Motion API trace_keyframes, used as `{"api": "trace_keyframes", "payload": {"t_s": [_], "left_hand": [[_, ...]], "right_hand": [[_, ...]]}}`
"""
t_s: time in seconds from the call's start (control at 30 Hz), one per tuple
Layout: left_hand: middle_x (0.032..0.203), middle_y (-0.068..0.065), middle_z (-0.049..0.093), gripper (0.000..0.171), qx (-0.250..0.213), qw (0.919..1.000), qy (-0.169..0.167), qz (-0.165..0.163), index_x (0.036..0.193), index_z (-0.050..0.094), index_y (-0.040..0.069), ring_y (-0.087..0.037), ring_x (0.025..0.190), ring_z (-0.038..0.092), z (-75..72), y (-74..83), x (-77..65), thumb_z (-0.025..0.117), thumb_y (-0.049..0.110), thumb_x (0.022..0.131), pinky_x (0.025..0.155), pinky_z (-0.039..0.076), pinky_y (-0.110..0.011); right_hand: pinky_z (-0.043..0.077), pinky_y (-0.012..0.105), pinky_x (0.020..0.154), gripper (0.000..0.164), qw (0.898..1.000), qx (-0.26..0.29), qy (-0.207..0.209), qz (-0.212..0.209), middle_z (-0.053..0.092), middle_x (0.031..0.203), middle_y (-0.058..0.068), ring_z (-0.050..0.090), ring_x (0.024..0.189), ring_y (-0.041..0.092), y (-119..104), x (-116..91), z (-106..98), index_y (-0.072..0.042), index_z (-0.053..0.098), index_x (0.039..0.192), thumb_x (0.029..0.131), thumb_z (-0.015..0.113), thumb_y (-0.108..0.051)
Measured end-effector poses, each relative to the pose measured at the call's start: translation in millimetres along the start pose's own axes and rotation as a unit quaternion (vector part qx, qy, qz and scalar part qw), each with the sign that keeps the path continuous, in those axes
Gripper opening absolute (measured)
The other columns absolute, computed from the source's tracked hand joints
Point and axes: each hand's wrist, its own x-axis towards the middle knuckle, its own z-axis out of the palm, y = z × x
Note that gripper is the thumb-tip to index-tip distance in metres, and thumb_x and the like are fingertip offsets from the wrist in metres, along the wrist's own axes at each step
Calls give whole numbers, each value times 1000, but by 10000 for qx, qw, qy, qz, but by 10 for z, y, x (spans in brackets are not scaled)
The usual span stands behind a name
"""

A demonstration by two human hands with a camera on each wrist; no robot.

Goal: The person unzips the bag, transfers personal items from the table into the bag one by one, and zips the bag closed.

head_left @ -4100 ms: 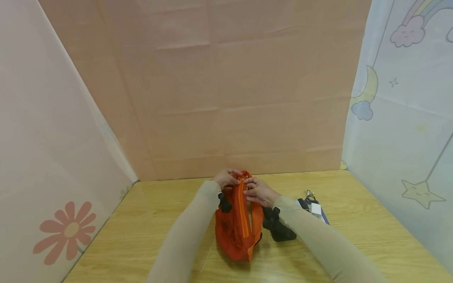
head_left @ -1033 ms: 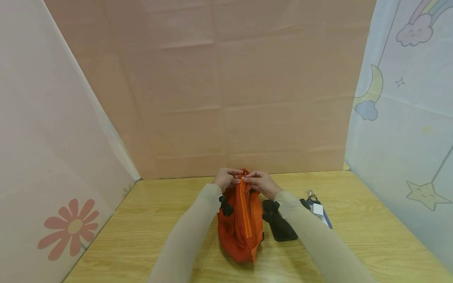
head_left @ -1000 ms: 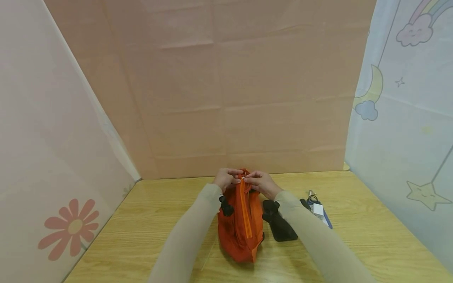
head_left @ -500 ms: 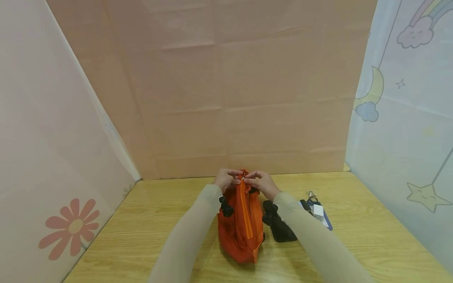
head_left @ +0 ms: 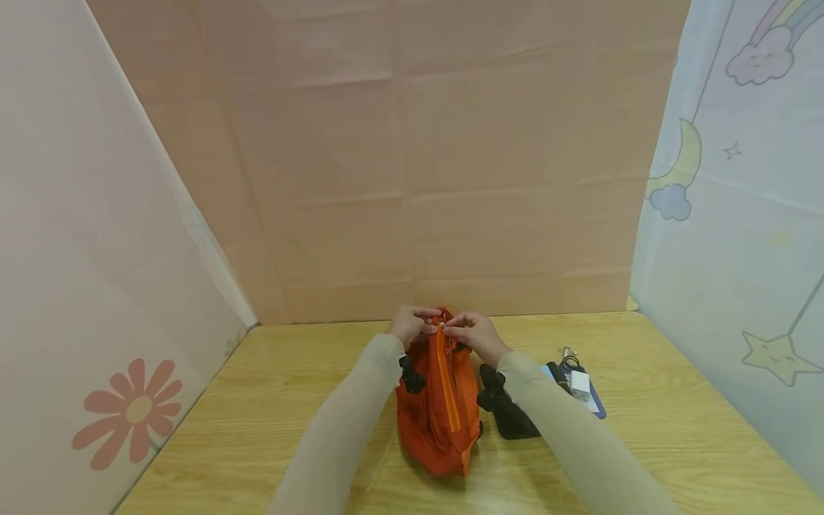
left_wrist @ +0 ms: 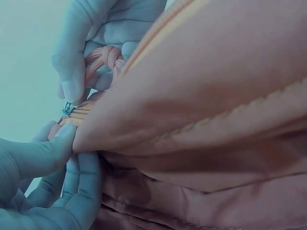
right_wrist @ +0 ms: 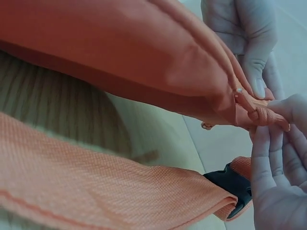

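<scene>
We log the orange bag on the bench, long axis running toward us — at its far end our left hand pinches fabric, our right hand the zip slider, both equally near

"What's at twelve o'clock?"
"A creased peach sheet."
"Nine?"
"A pale wall with a red flower."
"Three?"
"A pastel wall: moon, star."
"Six?"
"A wood-grain table."

Wood-grain table bearing orange bag, black object, blue-edged item
</scene>
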Motion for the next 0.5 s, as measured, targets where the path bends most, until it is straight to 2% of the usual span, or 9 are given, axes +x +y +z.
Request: {"api": "trace_keyframes", "payload": {"t_s": [0.1, 0.2, 0.37, 0.5], "left_hand": [[89, -6, 58, 35, 24, 10000, 38, -5, 112, 73, 4, -16, 74, 56, 18, -8, 11, 65, -13, 83, 70, 55, -30], [89, -6, 58, 34, 14, 10000, 72, -46, 111, 74, 4, -17, 74, 56, 36, -28, 28, 65, -13, 83, 74, 56, -33], [89, -6, 59, 34, -39, 9999, 88, -29, 112, 73, 3, -17, 75, 57, 46, -55, 36, 64, -13, 83, 85, 54, -43], [86, -6, 60, 34, -29, 9999, 114, -21, 113, 73, 3, -15, 72, 58, 39, -37, -3, 62, -12, 85, 81, 56, -40]], "right_hand": [[52, 30, 66, 13, 10000, 76, 31, -6, 64, 90, 0, 62, 76, 12, 26, -5, 7, -2, 70, 96, 87, 72, -11], [52, 29, 67, 12, 10000, 92, 0, 32, 65, 87, -2, 62, 77, 10, 42, -28, 11, -1, 70, 95, 86, 72, -10], [55, 35, 71, 18, 9995, 36, -320, -44, 65, 82, -2, 61, 72, 13, -21, -143, 29, 8, 67, 99, 89, 68, -7], [57, 40, 75, 15, 9984, 103, -547, -111, 66, 81, 0, 64, 72, 19, 73, -138, 38, 8, 66, 98, 90, 67, -4]]}}
